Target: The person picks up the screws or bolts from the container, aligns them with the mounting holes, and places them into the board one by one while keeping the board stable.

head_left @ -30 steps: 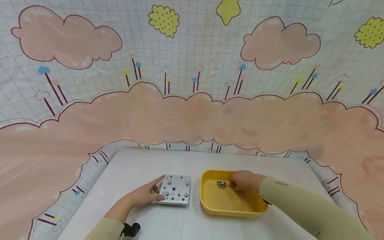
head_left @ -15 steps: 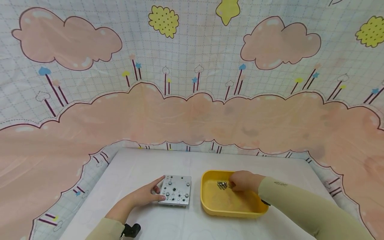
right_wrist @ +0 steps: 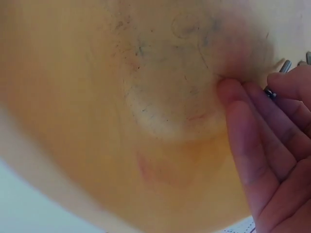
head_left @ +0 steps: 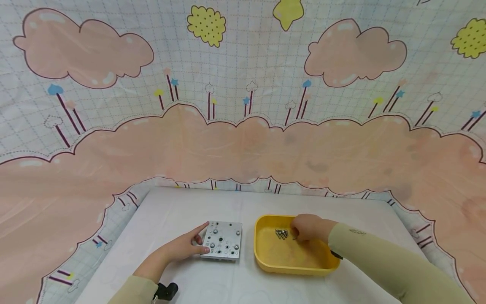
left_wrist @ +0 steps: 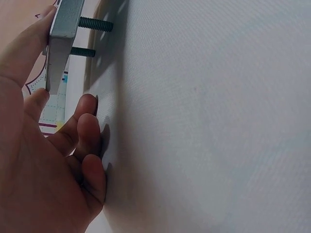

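A square silver metal plate [head_left: 228, 238] with holes and several bolts in it lies on the white table. My left hand [head_left: 182, 247] holds it by the left side, thumb at the near corner and index finger at the far one. In the left wrist view, threaded bolt ends [left_wrist: 96, 24] stick out from the plate's underside, and the other fingers are curled against the tablecloth. Inside the yellow tray [head_left: 281, 270], my right hand [head_left: 309, 228] pinches a small socket-head screw [right_wrist: 279, 77] between thumb and fingers. Several loose screws [head_left: 281, 234] lie just left of that hand.
The white-covered table [head_left: 190, 202] runs back to a patterned cloth curtain [head_left: 243, 156]. A gap of bare tabletop separates the plate from the tray. A black wrist device [head_left: 167, 291] sits by the left sleeve.
The right hand's fingers shift slightly inside the tray, around the screw. My left hand and the plate stay in place.
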`<state>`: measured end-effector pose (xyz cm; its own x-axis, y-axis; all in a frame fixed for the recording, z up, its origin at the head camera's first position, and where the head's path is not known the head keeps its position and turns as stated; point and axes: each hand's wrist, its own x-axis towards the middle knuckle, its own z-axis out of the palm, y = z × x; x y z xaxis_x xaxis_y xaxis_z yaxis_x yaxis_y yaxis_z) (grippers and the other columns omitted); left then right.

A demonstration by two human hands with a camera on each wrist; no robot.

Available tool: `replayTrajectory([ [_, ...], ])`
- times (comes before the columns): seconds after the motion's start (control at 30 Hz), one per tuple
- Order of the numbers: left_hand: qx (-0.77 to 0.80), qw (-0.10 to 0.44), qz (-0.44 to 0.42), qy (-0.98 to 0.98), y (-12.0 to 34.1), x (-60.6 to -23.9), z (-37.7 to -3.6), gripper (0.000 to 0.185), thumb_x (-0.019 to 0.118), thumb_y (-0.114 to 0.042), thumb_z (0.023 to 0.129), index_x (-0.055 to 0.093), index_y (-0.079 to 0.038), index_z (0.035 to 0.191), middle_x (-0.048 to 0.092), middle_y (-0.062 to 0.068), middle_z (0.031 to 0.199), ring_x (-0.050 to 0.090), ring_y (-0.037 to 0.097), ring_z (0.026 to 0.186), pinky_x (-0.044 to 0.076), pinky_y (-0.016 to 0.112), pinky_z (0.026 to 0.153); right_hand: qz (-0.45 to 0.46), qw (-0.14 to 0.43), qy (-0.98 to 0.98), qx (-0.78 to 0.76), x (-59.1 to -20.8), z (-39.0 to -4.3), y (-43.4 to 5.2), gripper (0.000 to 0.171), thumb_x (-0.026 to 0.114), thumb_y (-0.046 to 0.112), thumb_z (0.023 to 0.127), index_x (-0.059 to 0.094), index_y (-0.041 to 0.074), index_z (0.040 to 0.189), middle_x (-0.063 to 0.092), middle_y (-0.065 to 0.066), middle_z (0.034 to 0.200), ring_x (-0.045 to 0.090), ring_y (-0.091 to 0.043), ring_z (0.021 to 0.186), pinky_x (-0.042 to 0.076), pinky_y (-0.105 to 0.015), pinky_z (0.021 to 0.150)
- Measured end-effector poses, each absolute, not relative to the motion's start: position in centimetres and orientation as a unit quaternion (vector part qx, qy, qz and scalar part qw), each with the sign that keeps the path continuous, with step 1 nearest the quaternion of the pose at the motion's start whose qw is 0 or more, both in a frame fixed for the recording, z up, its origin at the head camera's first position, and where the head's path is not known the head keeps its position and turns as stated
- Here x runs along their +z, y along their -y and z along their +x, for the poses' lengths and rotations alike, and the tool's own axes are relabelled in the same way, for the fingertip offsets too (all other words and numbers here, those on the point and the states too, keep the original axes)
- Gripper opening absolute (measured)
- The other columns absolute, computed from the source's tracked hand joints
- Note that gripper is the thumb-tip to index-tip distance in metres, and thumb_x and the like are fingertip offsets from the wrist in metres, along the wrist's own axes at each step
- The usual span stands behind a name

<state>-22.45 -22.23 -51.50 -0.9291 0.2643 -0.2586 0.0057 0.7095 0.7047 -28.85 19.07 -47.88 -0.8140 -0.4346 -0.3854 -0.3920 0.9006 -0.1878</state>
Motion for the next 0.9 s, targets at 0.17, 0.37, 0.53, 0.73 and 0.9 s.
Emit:
replayTrajectory([
  [0.17,0.377,0.178,0.081,-0.905,22.3,-51.5,-22.4,0.092,0.080,-0.039,0.082,0.031,-0.018,0.157,0.051,0.003,0.101,0.044,0.020,0.076,0.035,0.035,0.069,-0.224,0.209,-0.950,-0.060,-47.5,-28.8,-19.2,0.020,0.081,0.014,0.082,0.062,0.018,0.078,0.054,0.002,0.072,0.051,-0.016,0.074,0.043,-0.034,0.074],
  [0.37,0.385,0.191,0.083,-0.899,22.7,-51.4,-22.5,0.095,0.082,-0.038,0.080,0.029,-0.019,0.157,0.051,0.003,0.104,0.045,0.020,0.080,0.035,0.035,0.071,-0.233,0.204,-0.948,-0.071,-46.7,-28.9,-19.4,0.016,0.078,0.015,0.085,0.064,0.019,0.079,0.056,0.004,0.074,0.051,-0.016,0.077,0.044,-0.035,0.077],
  [0.53,0.388,0.199,0.089,-0.896,23.0,-51.4,-22.6,0.098,0.083,-0.037,0.079,0.028,-0.019,0.158,0.051,0.004,0.106,0.045,0.020,0.082,0.035,0.036,0.073,-0.245,0.205,-0.943,-0.094,-46.1,-28.8,-19.6,0.012,0.076,0.013,0.088,0.067,0.017,0.081,0.057,0.004,0.075,0.051,-0.015,0.077,0.045,-0.034,0.075],
  [0.73,0.387,0.202,0.091,-0.895,23.1,-51.6,-22.7,0.099,0.084,-0.038,0.078,0.028,-0.020,0.158,0.051,0.004,0.106,0.046,0.020,0.084,0.035,0.037,0.074,-0.232,0.222,-0.936,-0.146,-45.5,-28.7,-19.9,0.009,0.073,0.009,0.088,0.071,0.017,0.088,0.060,0.005,0.080,0.055,-0.016,0.077,0.050,-0.030,0.070],
  [0.9,0.385,0.203,0.095,-0.895,23.1,-51.6,-22.9,0.099,0.084,-0.038,0.078,0.027,-0.021,0.158,0.051,0.004,0.106,0.046,0.020,0.083,0.035,0.037,0.075,-0.228,0.222,-0.930,-0.186,-45.3,-29.0,-20.1,0.008,0.072,0.008,0.090,0.072,0.016,0.091,0.062,0.005,0.083,0.058,-0.016,0.074,0.052,-0.030,0.067],
])
